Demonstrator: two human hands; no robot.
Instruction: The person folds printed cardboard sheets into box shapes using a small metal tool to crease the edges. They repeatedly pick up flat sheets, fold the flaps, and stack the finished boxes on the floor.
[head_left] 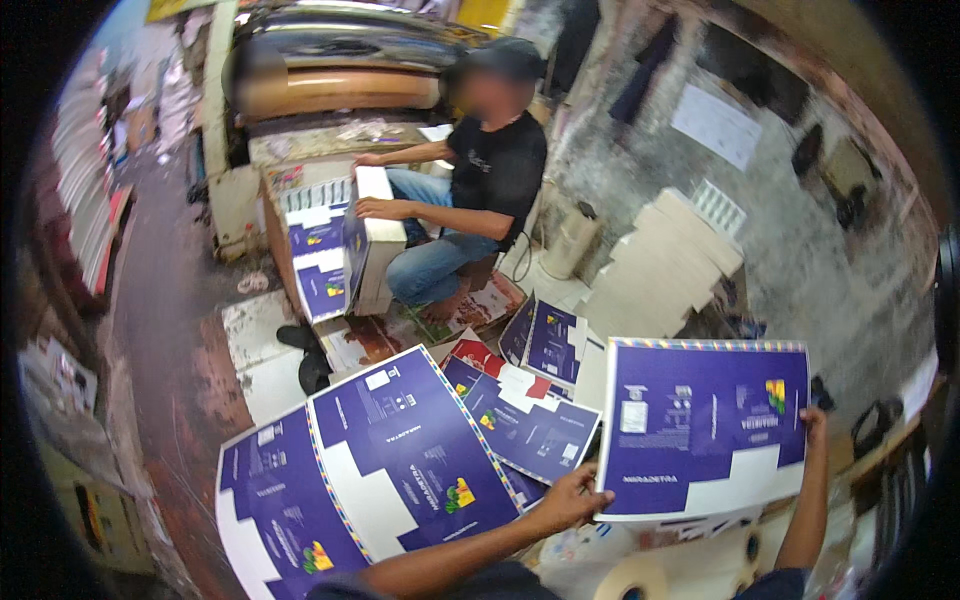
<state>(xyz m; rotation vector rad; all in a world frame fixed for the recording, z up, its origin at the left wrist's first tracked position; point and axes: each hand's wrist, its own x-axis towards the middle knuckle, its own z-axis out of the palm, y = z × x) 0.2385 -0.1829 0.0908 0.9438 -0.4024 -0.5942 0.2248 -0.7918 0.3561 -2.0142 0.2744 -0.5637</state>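
Note:
A purple and white printed sheet (700, 430) is held up in front of me, a colour strip running along its top edge. At its lower left corner my left hand (572, 500) is closed, thumb and fingers on the edge. Closed on the right edge is my right hand (816, 428). Left of it, under my left forearm, lies a larger printed sheet (385, 450) of the same purple and white pattern, two panels wide. More purple cut sheets (530, 425) overlap between the two, with a red one (475, 355) partly covered.
Across from me a person (495, 170) sits with both hands on a stack of printed sheets (375, 255). Behind stands a machine with large rollers (350, 90). Grey-white boards (665, 260) are piled near the wall. Rolls (635, 582) lie below my hands.

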